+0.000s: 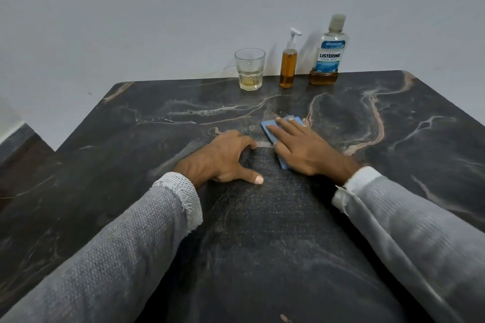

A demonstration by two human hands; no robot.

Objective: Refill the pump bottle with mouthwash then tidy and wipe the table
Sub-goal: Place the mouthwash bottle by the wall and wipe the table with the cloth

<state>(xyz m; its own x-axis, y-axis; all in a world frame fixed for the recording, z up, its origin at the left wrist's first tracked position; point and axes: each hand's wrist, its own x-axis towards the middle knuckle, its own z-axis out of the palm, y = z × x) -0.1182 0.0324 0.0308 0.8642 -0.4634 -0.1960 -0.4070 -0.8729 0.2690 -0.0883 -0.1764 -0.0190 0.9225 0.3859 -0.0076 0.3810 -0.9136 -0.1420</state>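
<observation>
Pressing flat on a blue cloth [278, 139], the right hand [304, 149] lies palm down at the centre of the frame, fingers spread and extended over the fabric; it pins the cloth against the table [393, 165] rather than gripping it. The cloth shows beyond the fingertips and below the thumb side of the hand.

The left hand [223, 160] rests just left of the right, apart from the cloth, fingers curled loosely with fingertips and thumb touching the tabletop. It holds nothing.

Both forearms enter from the bottom corners of the frame in pale knit sleeves [126, 244].

Along the far edge of the table, upper centre of the frame, three items stand upright in a row, well apart from the hands. Leftmost is a glass [250, 69] with a little pale liquid at the bottom. Beside it stands the pump bottle [288, 60], pump fitted, amber liquid filling most of its body. Rightmost is the mouthwash bottle [329, 52], capped, with only a shallow amber layer at its base.

The dark, veined tabletop meets a plain grey wall [131, 8] behind.
</observation>
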